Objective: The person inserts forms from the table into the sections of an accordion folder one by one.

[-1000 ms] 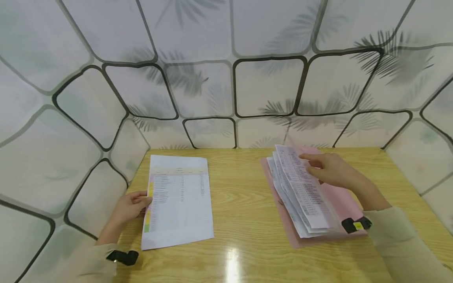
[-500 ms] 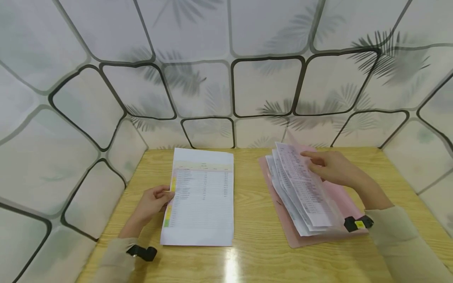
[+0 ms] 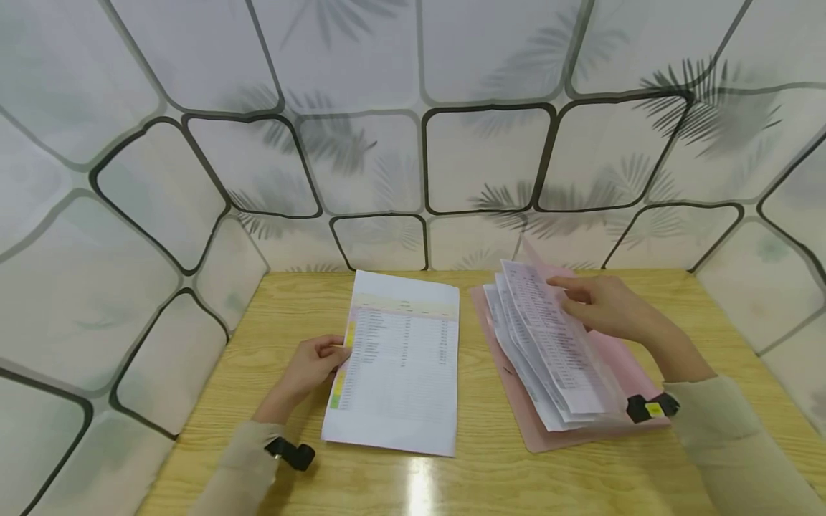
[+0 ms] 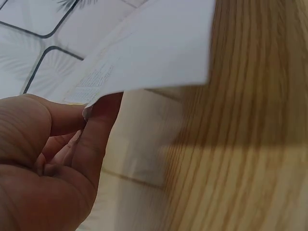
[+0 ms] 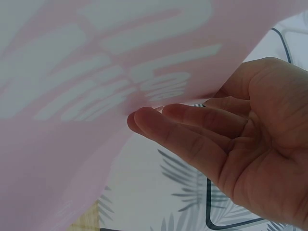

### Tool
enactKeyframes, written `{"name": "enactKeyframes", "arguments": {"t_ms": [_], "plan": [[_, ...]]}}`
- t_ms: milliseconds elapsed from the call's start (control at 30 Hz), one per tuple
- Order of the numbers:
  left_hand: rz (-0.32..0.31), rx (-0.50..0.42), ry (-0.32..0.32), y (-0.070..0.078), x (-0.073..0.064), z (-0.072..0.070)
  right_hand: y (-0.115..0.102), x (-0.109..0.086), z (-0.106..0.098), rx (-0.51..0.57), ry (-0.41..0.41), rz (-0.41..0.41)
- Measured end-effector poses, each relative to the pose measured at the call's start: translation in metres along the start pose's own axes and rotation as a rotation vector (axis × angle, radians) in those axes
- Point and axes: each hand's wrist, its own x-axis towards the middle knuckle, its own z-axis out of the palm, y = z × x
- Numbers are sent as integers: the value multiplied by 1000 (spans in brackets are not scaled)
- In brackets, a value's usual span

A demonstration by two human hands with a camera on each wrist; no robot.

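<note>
My left hand (image 3: 316,365) pinches the left edge of a white printed sheet (image 3: 400,387) between thumb and fingers. The sheet bears a table and a yellow-green strip along its left side, and hangs slightly above the table in the left wrist view, its lower corner (image 4: 183,67) drooping. To the right lies an opened pink folder (image 3: 523,423) with several printed papers (image 3: 555,344) fanned inside. Its thin translucent pink cover (image 5: 62,159) is raised, held by my right hand (image 3: 606,308) at the edge. In the right wrist view the thumb tip is hidden behind the cover.
A light wood-grain table (image 3: 226,401) bears everything. Patterned walls (image 3: 490,158) with dark outlines and leaf prints enclose its back and sides. Black wrist cameras (image 3: 293,455) are strapped to both forearms.
My left hand has carried the printed sheet rightward, from the table's left side to near the pink folder. My right hand and the raised cover have stayed nearly still.
</note>
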Motion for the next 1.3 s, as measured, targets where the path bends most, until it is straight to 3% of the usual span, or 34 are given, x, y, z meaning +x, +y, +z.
{"name": "enactKeyframes", "arguments": {"t_ms": [533,1067,1300], "plan": [[9,7,1,4,14,33,-1,1,2,5,-3,-8],[45,40,7,15,20,52,-1,1,4,-2,4,-1],[33,-7,15,22,23,65,0,2,5,3,-4,-5]]}}
